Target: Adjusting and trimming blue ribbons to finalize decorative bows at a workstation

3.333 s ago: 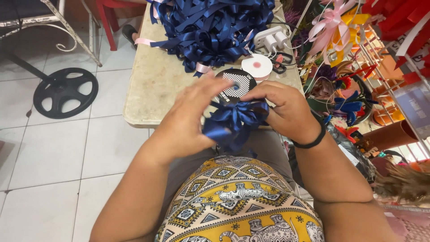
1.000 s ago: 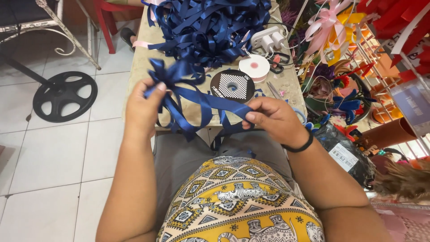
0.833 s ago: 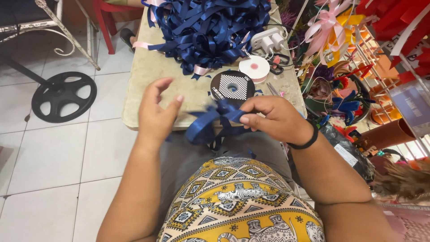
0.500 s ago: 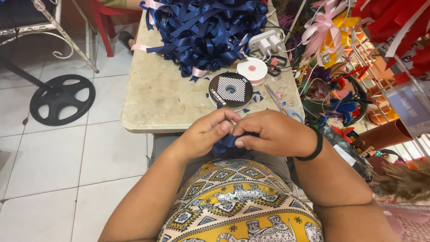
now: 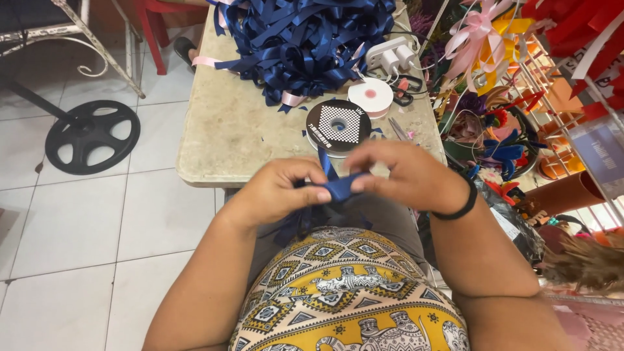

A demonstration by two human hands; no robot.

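The left hand (image 5: 276, 188) and right hand (image 5: 406, 172) meet just in front of the person's waist, both pinching a folded piece of navy ribbon (image 5: 338, 188) between thumb and fingertips. The ribbon looks light, soft and somewhat slick, apt to unfold if the pinch eases; the folded middle is the sound place to grip. Its loose tails hang toward the lap. It sits between the hands, just short of the stone table (image 5: 247, 136) edge, well apart from the ribbon heap (image 5: 299, 39).
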